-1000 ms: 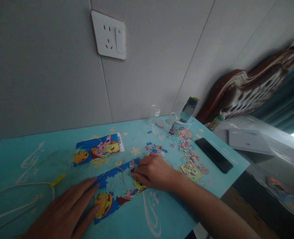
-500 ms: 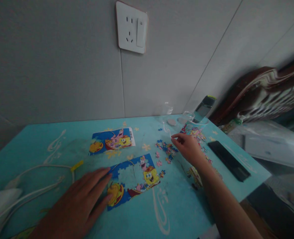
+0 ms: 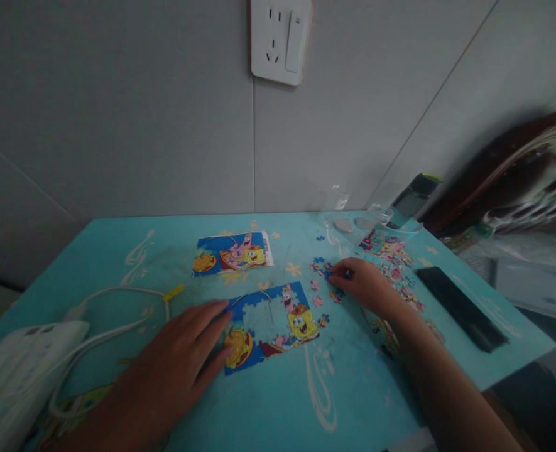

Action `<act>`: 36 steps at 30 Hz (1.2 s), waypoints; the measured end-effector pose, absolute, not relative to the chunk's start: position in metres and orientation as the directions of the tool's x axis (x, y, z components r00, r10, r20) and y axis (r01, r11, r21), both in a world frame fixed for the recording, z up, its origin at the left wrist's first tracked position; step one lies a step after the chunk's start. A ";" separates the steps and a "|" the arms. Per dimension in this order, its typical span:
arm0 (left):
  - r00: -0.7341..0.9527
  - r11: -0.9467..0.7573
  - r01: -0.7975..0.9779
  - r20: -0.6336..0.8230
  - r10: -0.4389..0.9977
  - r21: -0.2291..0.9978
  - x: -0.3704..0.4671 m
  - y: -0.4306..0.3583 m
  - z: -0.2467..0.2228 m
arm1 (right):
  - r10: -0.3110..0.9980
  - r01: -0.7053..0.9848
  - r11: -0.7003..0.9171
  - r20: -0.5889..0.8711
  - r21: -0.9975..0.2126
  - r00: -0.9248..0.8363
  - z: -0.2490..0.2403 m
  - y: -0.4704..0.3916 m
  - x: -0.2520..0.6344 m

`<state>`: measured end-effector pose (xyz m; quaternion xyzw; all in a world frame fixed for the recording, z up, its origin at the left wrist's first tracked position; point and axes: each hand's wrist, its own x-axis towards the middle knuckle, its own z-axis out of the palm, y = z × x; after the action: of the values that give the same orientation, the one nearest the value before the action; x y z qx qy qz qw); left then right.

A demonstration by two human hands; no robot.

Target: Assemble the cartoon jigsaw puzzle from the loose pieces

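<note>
Indoors, at a turquoise table (image 3: 268,408) by a grey wall (image 3: 164,125), left fingers (image 3: 212,311) spread, right fingers (image 3: 342,269) unclear in grip.

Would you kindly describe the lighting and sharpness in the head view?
Head view: dim and grey, the wall darkest leftward; the socket plate fairly crisp; small puzzle pieces by the right hand soft; brown carved furniture at right blurred and stretched.
</note>
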<state>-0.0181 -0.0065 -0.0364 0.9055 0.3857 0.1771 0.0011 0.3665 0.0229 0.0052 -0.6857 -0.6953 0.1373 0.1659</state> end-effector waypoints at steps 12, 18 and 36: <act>0.634 -0.678 0.717 0.253 0.731 0.162 -0.018 -0.010 -0.033 | 0.999 0.749 -0.021 -0.032 -0.663 0.000 0.009 0.024 0.364; 0.637 -0.674 0.719 0.229 0.736 0.170 -0.014 -0.011 -0.023 | 0.990 0.530 0.022 -0.055 -0.848 -0.129 0.008 0.011 0.333; 0.648 -0.679 0.718 0.210 0.732 0.153 -0.012 -0.009 -0.024 | 0.963 0.475 0.027 -0.104 -0.880 -0.247 0.007 -0.007 0.293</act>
<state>-0.0123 -0.0095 -0.0245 0.9073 0.3996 0.1282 0.0279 0.2929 -0.0072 0.0071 -0.5453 -0.6593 0.4348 0.2808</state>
